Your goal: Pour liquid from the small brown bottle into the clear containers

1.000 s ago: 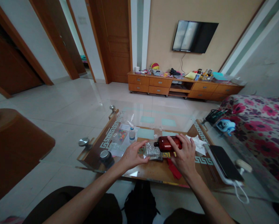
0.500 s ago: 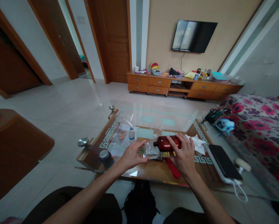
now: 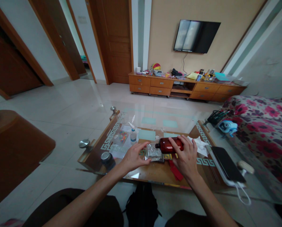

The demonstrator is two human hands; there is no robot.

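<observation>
My right hand [image 3: 186, 157] is wrapped round a dark red-brown bottle [image 3: 168, 145], tipped onto its side with its black neck pointing left. The neck is over a clear glass container [image 3: 154, 153], which my left hand [image 3: 135, 157] grips from the left between thumb and fingers. Whether any liquid is flowing I cannot tell. Under my right hand a red strip [image 3: 176, 171] shows. Left of the glass container stands a small clear bottle [image 3: 133, 135] with a white nozzle top. A dark jar with a silver lid [image 3: 107, 160] is near my left forearm.
The glass table [image 3: 145, 176] holds a crumpled white tissue [image 3: 199, 145] and a black phone [image 3: 228, 164] with a white cable at the right. A blue toy [image 3: 228, 126] and a black mesh holder [image 3: 214, 117] stand by the flowered sofa [image 3: 256, 126]. Beyond is a low cabinet [image 3: 161, 83].
Almost nothing differs. Both hands hold the same pose, the bottle still tipped at the glass container; the view has shifted very slightly.
</observation>
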